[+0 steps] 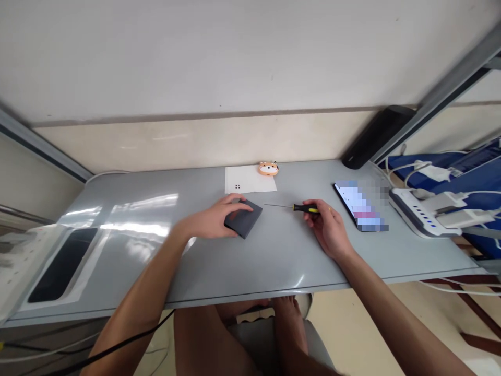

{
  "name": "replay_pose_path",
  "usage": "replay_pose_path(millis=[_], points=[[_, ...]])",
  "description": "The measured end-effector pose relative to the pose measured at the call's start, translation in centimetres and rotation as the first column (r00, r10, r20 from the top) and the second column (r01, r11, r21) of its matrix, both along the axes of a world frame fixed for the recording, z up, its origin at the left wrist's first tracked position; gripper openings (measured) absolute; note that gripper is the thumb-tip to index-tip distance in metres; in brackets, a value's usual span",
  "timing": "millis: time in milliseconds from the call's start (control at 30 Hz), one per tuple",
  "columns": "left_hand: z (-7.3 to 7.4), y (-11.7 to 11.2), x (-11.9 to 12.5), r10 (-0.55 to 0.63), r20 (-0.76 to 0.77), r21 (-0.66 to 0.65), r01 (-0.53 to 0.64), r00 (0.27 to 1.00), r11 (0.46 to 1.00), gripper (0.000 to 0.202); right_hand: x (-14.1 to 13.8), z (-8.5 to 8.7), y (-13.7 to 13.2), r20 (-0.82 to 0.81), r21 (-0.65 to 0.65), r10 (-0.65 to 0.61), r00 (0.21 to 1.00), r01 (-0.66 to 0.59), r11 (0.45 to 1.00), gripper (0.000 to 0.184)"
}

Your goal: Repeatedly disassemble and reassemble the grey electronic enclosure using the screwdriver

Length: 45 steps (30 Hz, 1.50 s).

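My left hand point(213, 216) grips a flat dark grey square box point(246, 220) by its edges, the thumb and fingers on opposite sides. The box is tilted slightly over the grey table. In my right hand point(329, 224) is a screwdriver point(307, 208) with a black and yellow handle. Its thin metal shaft points left toward the box, the tip just short of it. Behind the box lies a white sheet of paper point(246, 180), with several tiny dark screw-like pieces point(237, 186) grouped on it. An orange and white animal-faced case point(268, 168) sits on the sheet's right corner.
A lit phone point(358, 206) lies right of my right hand, beside a white power strip point(425, 211) with plugs and cables. A black cylinder point(378, 137) leans at the back right. Another dark phone point(62, 266) lies far left. The table's front edge point(258, 296) runs below my forearms.
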State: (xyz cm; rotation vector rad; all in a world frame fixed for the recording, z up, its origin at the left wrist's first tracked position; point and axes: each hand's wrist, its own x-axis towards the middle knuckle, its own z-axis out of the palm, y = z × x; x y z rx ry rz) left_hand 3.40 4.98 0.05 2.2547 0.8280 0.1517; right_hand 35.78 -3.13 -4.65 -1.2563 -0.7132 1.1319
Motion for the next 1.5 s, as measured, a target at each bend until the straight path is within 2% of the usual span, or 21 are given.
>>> replay_pose_path(millis=[67, 133, 200, 267, 367, 467, 533, 600, 667, 833, 900, 1000, 1100, 1167, 1233, 1333, 1433, 1500], points=[[-0.9, -0.6, 1.4, 0.082, -0.03, 0.068, -0.08, 0.996, 0.994, 0.065, 0.1, 0.0, 0.0, -0.002, -0.003, -0.002, 1.0, 0.002, 1.0, 0.06], [-1.6, -1.6, 3.1, 0.154, -0.082, 0.211, -0.134, 0.985, 0.968, 0.069, 0.1, 0.0, 0.0, -0.001, 0.0, 0.0, 1.0, 0.0, 1.0, 0.059], [-2.1, -2.8, 4.8, 0.182, -0.138, 0.359, -0.123, 0.973, 0.925, 0.072, 0.2, 0.1, 0.0, -0.005, 0.011, -0.001, 1.0, 0.001, 1.0, 0.058], [-2.3, -4.1, 6.2, 0.187, -0.18, 0.479, -0.08, 0.966, 0.874, 0.066, 0.1, 0.1, 0.1, -0.018, 0.024, -0.003, 1.0, 0.003, 1.0, 0.058], [-2.2, -5.2, 7.3, 0.221, -0.171, 0.573, -0.086, 0.96, 0.815, 0.059, 0.1, 0.1, 0.3, -0.046, 0.036, -0.019, 0.999, 0.021, 0.999, 0.059], [-1.9, -5.0, 6.8, 0.18, -0.097, 0.551, -0.098, 0.979, 0.829, 0.057, 0.0, 0.0, 0.3, -0.069, 0.042, -0.034, 0.997, 0.037, 0.998, 0.057], [-1.9, -4.1, 6.1, 0.143, -0.026, 0.531, -0.108, 0.989, 0.841, 0.046, 0.1, -0.1, 0.4, -0.078, 0.055, -0.03, 0.996, 0.035, 0.998, 0.055], [-2.1, -3.1, 5.3, 0.166, 0.028, 0.529, -0.155, 0.986, 0.834, 0.037, 0.2, -0.2, 0.4, -0.083, 0.071, -0.026, 0.996, 0.032, 0.997, 0.053], [-2.4, -2.3, 4.8, 0.216, 0.031, 0.51, -0.202, 0.976, 0.836, 0.036, 0.3, -0.4, 0.3, -0.087, 0.076, -0.021, 0.996, 0.028, 0.997, 0.052], [-2.8, -1.7, 4.7, 0.242, 0.027, 0.385, -0.234, 0.97, 0.893, 0.035, 0.5, -0.6, 0.3, -0.086, 0.089, 0.006, 0.996, 0.001, 0.996, 0.047], [-2.9, -1.8, 4.9, 0.275, 0.047, 0.389, -0.272, 0.96, 0.88, 0.033, 0.6, -0.6, 0.3, -0.077, 0.091, 0.014, 0.997, -0.007, 0.996, 0.046], [-2.7, -2.1, 5.3, 0.347, 0.058, 0.45, -0.335, 0.936, 0.828, 0.028, 0.7, -0.5, 0.3, -0.029, 0.096, 0.02, 0.999, -0.018, 0.995, 0.045], [-2.1, -2.6, 5.4, 0.462, 0.024, 0.513, -0.408, 0.886, 0.755, 0.023, 0.6, -0.4, 0.3, -0.006, 0.1, 0.013, 1.0, -0.012, 0.995, 0.045], [-1.4, -3.0, 5.2, 0.511, -0.022, 0.519, -0.427, 0.859, 0.741, 0.02, 0.5, -0.5, 0.3, -0.028, 0.095, -0.003, 1.0, 0.005, 0.995, 0.045], [-0.7, -3.1, 4.7, 0.481, -0.079, 0.466, -0.394, 0.873, 0.792, 0.022, 0.4, -0.5, 0.2, -0.049, 0.089, -0.014, 0.999, 0.019, 0.996, 0.044], [0.1, -2.8, 3.8, 0.319, -0.06, 0.38, -0.274, 0.946, 0.883, 0.024, 0.5, -0.7, 0.2, -0.058, 0.101, -0.002, 0.998, 0.008, 0.995, 0.042], [0.4, -2.2, 3.0, 0.187, 0.04, 0.429, -0.186, 0.982, 0.884, 0.02, 0.8, -0.8, 0.2, -0.028, 0.127, 0.034, 0.999, -0.03, 0.991, 0.044], [0.3, -1.9, 2.6, 0.137, 0.05, 0.441, -0.145, 0.989, 0.885, 0.02, 0.9, -0.8, 0.2, -0.004, 0.127, 0.045, 0.999, -0.044, 0.991, 0.045]])
